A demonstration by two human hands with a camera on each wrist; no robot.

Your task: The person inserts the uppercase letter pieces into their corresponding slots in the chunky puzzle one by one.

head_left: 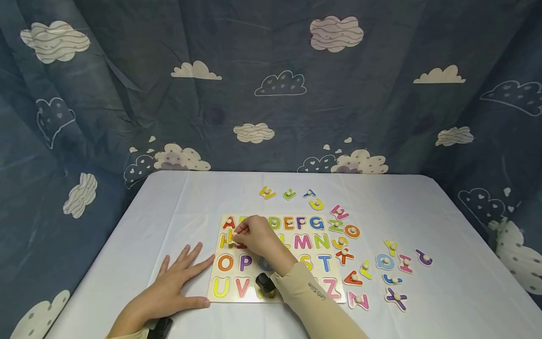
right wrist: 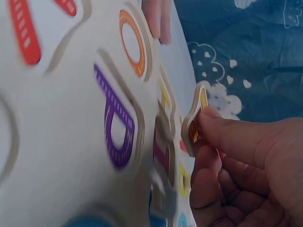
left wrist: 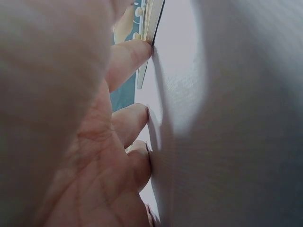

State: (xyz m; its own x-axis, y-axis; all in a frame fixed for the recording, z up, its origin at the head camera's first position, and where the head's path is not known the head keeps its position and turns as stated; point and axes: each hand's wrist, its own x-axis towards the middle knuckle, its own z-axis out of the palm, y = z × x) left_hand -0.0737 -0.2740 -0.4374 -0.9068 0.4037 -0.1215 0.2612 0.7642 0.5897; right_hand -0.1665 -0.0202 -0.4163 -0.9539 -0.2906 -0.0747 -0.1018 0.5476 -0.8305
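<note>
The wooden alphabet board [head_left: 215, 282] lies on the table. Over its left part, my right hand [head_left: 258, 235] pinches a yellow wooden letter [right wrist: 204, 98] between thumb and fingers, held edge-on near the H slot in the second row. Its shape is partly hidden by the fingers. My left hand [head_left: 175, 282] rests on the tabletop with fingers spread, the index fingertip and thumb at the board's left edge. Knobbed letters such as the red A [head_left: 228, 222], orange E [head_left: 289, 222] and blue G [head_left: 316, 222] sit in the top row.
Loose knobbed letters lie right of the board, among them a purple X [head_left: 396, 298], a blue Q [head_left: 384, 262] and a pink N [head_left: 358, 300]. More lie behind it, including a yellow piece [head_left: 267, 192]. A cloud-print curtain [head_left: 271, 113] hangs behind the white table [head_left: 139, 245].
</note>
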